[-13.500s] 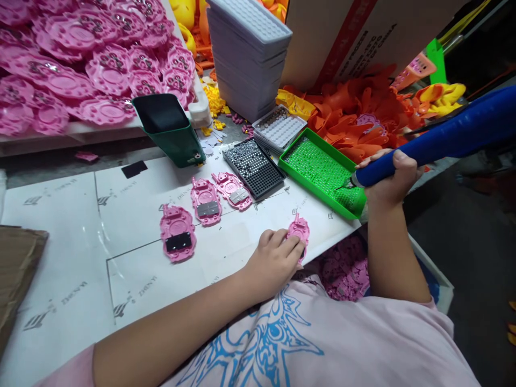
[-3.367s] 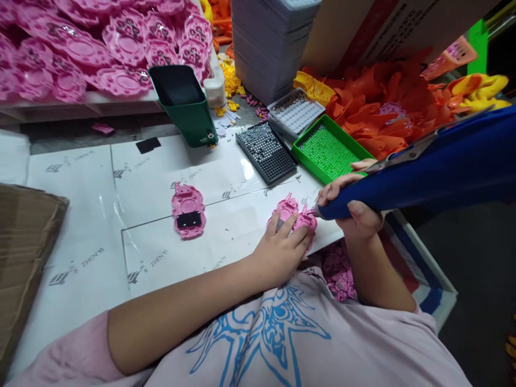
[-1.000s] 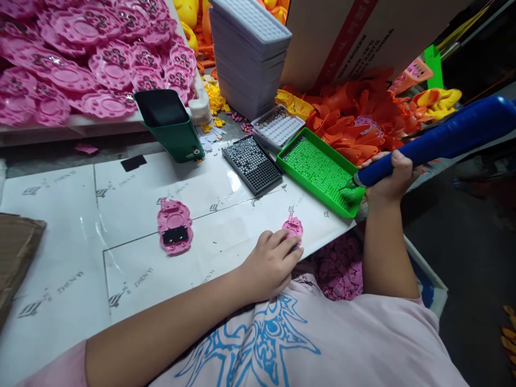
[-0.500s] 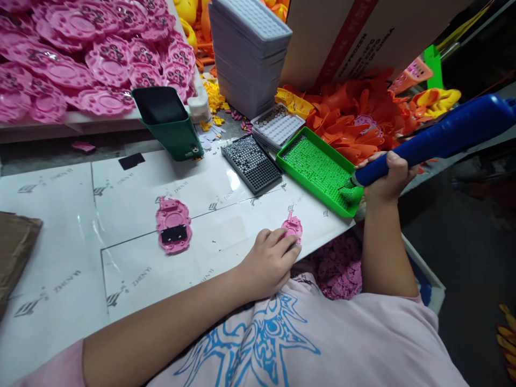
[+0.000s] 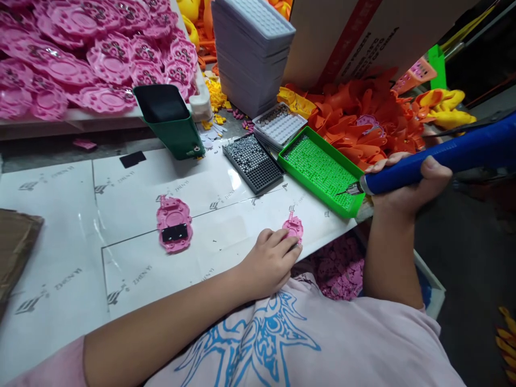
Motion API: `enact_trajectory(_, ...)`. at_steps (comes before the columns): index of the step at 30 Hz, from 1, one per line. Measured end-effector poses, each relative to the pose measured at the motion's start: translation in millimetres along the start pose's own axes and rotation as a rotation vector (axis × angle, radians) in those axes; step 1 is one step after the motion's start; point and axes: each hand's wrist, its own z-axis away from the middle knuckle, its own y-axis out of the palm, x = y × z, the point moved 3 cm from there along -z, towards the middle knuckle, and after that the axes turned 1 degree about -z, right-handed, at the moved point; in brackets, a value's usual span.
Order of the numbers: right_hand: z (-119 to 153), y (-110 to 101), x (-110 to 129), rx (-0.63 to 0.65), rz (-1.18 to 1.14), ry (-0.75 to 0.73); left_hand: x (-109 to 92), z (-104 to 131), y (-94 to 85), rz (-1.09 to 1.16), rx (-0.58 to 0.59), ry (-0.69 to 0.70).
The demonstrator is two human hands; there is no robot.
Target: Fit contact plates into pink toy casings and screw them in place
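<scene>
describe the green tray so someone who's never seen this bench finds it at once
Start at the tall stack of pale trays beyond the white work surface. In front of it and toward the right hand, the green tray lies beside the black tray. Unlike its black and pale neighbours, it is bright green, and the blue tool points into it.

Plenty of running room here: a wide lane of bare white surface (image 5: 231, 231) lies between the pink casing with the black plate (image 5: 174, 217) and the left hand (image 5: 271, 263), just small dark specks in it! The left forearm (image 5: 173, 317) bars the near side. Out far, it's a wall: dark green bin (image 5: 173, 134), black grid tray (image 5: 264, 174), green tray (image 5: 358, 203), tall stack of white trays (image 5: 252, 59) behind. And the blue power screwdriver (image 5: 467, 153) blocks the right, bit over the green tray!
</scene>
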Motion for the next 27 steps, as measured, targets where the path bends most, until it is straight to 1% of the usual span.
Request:
enact_trajectory(1,9,7,4,0.089,-0.009,-0.049,0,0,0.3,-0.006,-0.002,0.002)
enact_trajectory(2,19,13,7,0.176,-0.021,-0.058,0,0,0.5,-0.014,-0.004,0.004)
enact_trajectory(3,28,19,9,0.24,-0.04,-0.038,0,0,0.7,-0.021,-0.007,0.006)
enact_trajectory(6,53,33,7,0.36,-0.104,0.072,0,0,0.9,-0.038,-0.002,0.008)
enact_trajectory(8,64,38,1,0.419,-0.135,0.127,0,0,1.0,-0.042,0.005,0.008)
enact_trajectory(11,72,41,-11,0.463,-0.165,0.17,0,-1,0.9,-0.047,0.009,0.007)
enact_trajectory(14,75,41,-20,0.469,-0.174,0.199,0,-1,0.7,-0.051,0.012,0.003)
enact_trajectory(18,76,40,-26,0.45,-0.149,0.23,0,-2,0.2,-0.056,0.028,-0.002)
enact_trajectory(23,79,41,-30,0.489,-0.117,0.232,-1,-3,-1.6,-0.052,0.031,-0.005)
enact_trajectory(25,81,42,-32,0.522,-0.103,0.24,-1,-3,-2.2,-0.049,0.026,-0.008)
enact_trajectory(27,82,43,-33,0.584,-0.092,0.213,-2,-4,-2.5,-0.051,0.026,-0.008)
